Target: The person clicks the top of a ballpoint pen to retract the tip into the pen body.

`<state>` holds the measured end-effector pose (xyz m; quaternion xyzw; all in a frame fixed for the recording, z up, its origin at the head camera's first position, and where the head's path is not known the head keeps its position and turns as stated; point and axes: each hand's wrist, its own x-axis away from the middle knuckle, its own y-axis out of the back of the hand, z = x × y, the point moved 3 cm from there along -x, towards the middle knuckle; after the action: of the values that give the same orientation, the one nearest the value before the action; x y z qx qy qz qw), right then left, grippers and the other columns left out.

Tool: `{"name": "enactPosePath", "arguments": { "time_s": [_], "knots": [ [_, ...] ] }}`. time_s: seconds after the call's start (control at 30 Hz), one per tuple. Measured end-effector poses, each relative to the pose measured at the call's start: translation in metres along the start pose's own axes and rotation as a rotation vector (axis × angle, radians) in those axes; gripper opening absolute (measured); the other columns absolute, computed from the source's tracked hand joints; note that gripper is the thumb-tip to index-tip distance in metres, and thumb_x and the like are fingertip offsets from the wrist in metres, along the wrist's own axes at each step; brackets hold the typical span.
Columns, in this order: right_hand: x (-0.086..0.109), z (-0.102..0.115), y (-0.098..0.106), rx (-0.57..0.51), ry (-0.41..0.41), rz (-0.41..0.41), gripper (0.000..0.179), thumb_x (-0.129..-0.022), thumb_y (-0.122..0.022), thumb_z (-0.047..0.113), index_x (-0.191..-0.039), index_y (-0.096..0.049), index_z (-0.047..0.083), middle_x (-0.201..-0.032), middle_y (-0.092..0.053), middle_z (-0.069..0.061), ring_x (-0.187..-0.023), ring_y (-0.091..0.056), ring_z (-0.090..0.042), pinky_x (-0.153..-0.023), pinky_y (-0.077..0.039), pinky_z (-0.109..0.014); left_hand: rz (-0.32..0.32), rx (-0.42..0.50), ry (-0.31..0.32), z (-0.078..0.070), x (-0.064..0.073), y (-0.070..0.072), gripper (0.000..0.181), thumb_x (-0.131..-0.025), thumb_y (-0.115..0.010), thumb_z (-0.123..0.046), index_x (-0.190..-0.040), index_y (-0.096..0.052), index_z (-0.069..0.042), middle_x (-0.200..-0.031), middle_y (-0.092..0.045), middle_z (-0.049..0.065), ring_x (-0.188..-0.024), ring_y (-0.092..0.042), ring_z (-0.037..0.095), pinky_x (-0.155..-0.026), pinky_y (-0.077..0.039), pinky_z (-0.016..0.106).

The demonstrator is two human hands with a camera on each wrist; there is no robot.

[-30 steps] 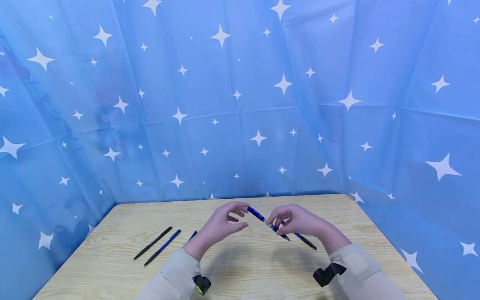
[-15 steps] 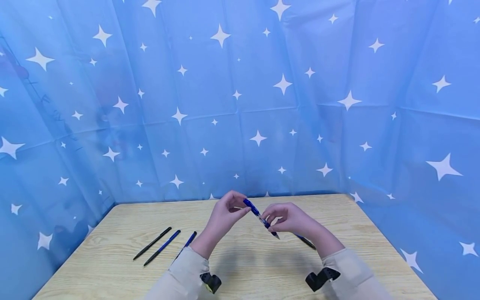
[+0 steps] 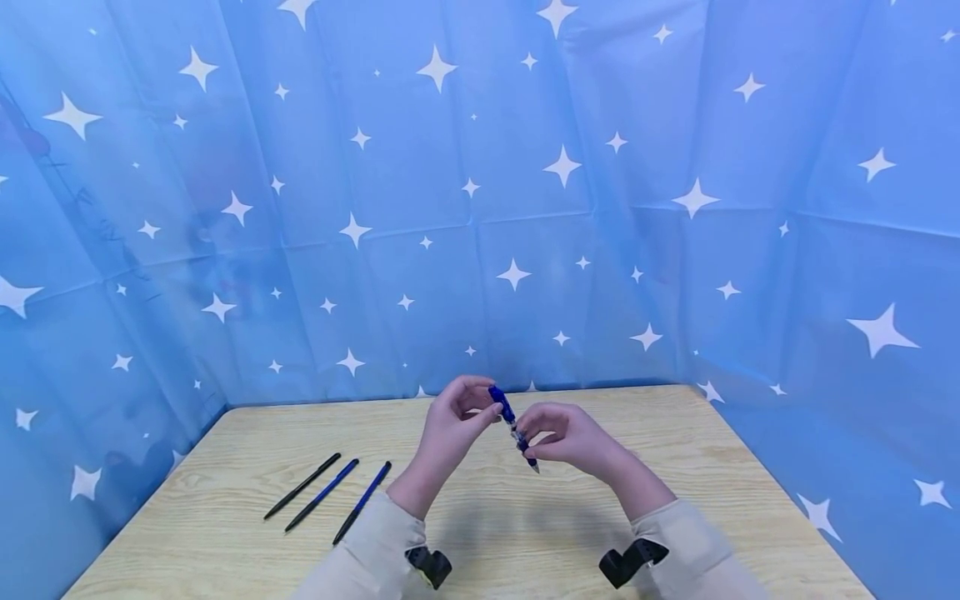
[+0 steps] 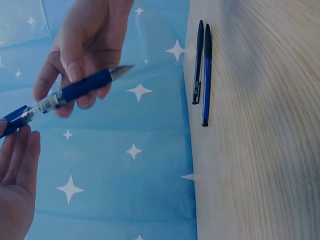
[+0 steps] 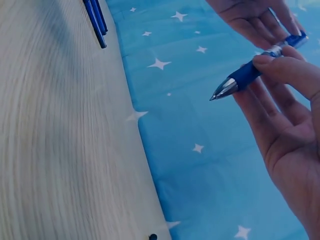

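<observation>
A blue ballpoint pen [image 3: 502,403] with a clear middle section is held up in the air above the table, slanting, its metal tip low and to the right. My left hand [image 3: 448,427] pinches its upper end between thumb and fingers. Close to the tip, my right hand [image 3: 576,438] pinches the blue grip between thumb and fingers. The right wrist view shows the pen's silver cone [image 5: 224,90] bare, pointing away from both hands.
On the left of the wooden table [image 3: 480,533] lie a black pen [image 3: 302,487] and two blue-and-black pens [image 3: 322,496], side by side. Two more pens [image 4: 207,75] lie together in the left wrist view. A starry blue curtain [image 3: 480,208] surrounds the table.
My left thumb has closed onto the pen's upper end. Both hands have drawn closer together, the right one moving left, and the pen stands steeper. The pen on the right is now hidden in the head view.
</observation>
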<state>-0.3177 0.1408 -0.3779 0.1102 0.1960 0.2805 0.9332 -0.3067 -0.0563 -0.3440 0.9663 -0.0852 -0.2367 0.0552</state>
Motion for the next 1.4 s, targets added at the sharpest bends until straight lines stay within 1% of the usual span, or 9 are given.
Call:
{"name": "enactPosePath", "arguments": {
  "time_s": [0.13,0.33,0.57,0.8,0.9,1.03,1.13,1.2,1.4],
  "knots": [
    [-0.002,-0.005,-0.004,-0.039,0.015,-0.016,0.023,-0.086,-0.072,0.001,-0.108,-0.064,0.0,-0.105,-0.065,-0.012,-0.098,-0.065,-0.026,-0.079,-0.056,-0.04,-0.003,0.048,-0.026,0.008,-0.003,-0.002,0.032,-0.09,-0.068,-0.001,-0.121,-0.062,-0.008,-0.096,-0.064,0.009,-0.089,-0.064,0.017,-0.078,-0.057,0.035],
    [-0.004,-0.011,-0.011,-0.081,0.031,-0.041,0.023,-0.086,-0.073,0.0,-0.106,-0.062,-0.002,-0.107,-0.064,-0.015,-0.099,-0.065,-0.024,-0.079,-0.056,-0.04,-0.013,0.112,-0.065,0.003,-0.004,-0.003,0.029,-0.091,-0.067,-0.001,-0.12,-0.062,-0.007,-0.099,-0.063,0.013,-0.088,-0.064,0.021,-0.076,-0.058,0.039],
    [-0.006,-0.012,-0.021,-0.115,0.072,-0.068,0.023,-0.084,-0.074,0.0,-0.103,-0.061,-0.003,-0.101,-0.064,-0.017,-0.095,-0.066,-0.025,-0.077,-0.057,-0.041,-0.007,0.121,-0.074,0.0,-0.005,-0.003,0.029,-0.093,-0.065,-0.002,-0.122,-0.062,-0.008,-0.102,-0.06,0.013,-0.089,-0.064,0.021,-0.075,-0.058,0.039],
    [-0.008,-0.013,-0.024,-0.13,0.071,-0.081,0.022,-0.084,-0.074,-0.001,-0.102,-0.06,-0.003,-0.1,-0.062,-0.017,-0.095,-0.066,-0.026,-0.077,-0.057,-0.041,-0.007,0.139,-0.05,0.001,-0.006,-0.002,0.03,-0.094,-0.064,-0.003,-0.123,-0.063,-0.008,-0.105,-0.059,0.013,-0.09,-0.063,0.02,-0.076,-0.058,0.039],
    [-0.008,-0.014,-0.025,-0.131,0.063,-0.083,0.022,-0.085,-0.073,-0.002,-0.102,-0.06,-0.004,-0.1,-0.062,-0.018,-0.095,-0.066,-0.026,-0.077,-0.057,-0.042,-0.011,0.117,-0.03,0.003,-0.006,-0.002,0.034,-0.092,-0.066,-0.001,-0.125,-0.062,-0.009,-0.107,-0.059,0.012,-0.091,-0.064,0.02,-0.075,-0.058,0.038],
    [-0.007,-0.013,-0.024,-0.132,0.06,-0.084,0.021,-0.085,-0.072,-0.001,-0.102,-0.06,-0.004,-0.1,-0.062,-0.017,-0.095,-0.066,-0.026,-0.077,-0.057,-0.042,-0.014,0.059,-0.02,0.004,-0.007,-0.002,0.042,-0.089,-0.068,0.004,-0.128,-0.06,-0.009,-0.111,-0.059,0.012,-0.094,-0.064,0.027,-0.075,-0.058,0.036],
    [-0.007,-0.012,-0.024,-0.13,0.059,-0.085,0.021,-0.086,-0.072,-0.002,-0.103,-0.06,-0.003,-0.099,-0.062,-0.017,-0.094,-0.066,-0.025,-0.078,-0.056,-0.041,-0.008,0.072,-0.021,0.004,-0.007,-0.003,0.043,-0.088,-0.068,0.006,-0.129,-0.059,-0.007,-0.113,-0.058,0.014,-0.097,-0.063,0.034,-0.075,-0.058,0.036],
    [-0.006,-0.013,-0.024,-0.132,0.052,-0.09,0.021,-0.086,-0.072,-0.002,-0.103,-0.06,-0.003,-0.098,-0.063,-0.018,-0.093,-0.066,-0.026,-0.078,-0.056,-0.041,-0.004,0.094,-0.017,0.004,-0.007,-0.003,0.043,-0.088,-0.068,0.006,-0.128,-0.059,-0.006,-0.113,-0.057,0.014,-0.098,-0.062,0.035,-0.076,-0.058,0.037],
    [-0.005,-0.013,-0.022,-0.132,0.039,-0.095,0.021,-0.086,-0.072,-0.002,-0.103,-0.061,-0.003,-0.098,-0.062,-0.019,-0.094,-0.066,-0.027,-0.078,-0.056,-0.042,0.006,0.117,-0.01,0.004,-0.006,-0.003,0.038,-0.088,-0.07,0.0,-0.124,-0.062,-0.009,-0.113,-0.057,0.013,-0.094,-0.064,0.025,-0.077,-0.058,0.037]
  ]
}}
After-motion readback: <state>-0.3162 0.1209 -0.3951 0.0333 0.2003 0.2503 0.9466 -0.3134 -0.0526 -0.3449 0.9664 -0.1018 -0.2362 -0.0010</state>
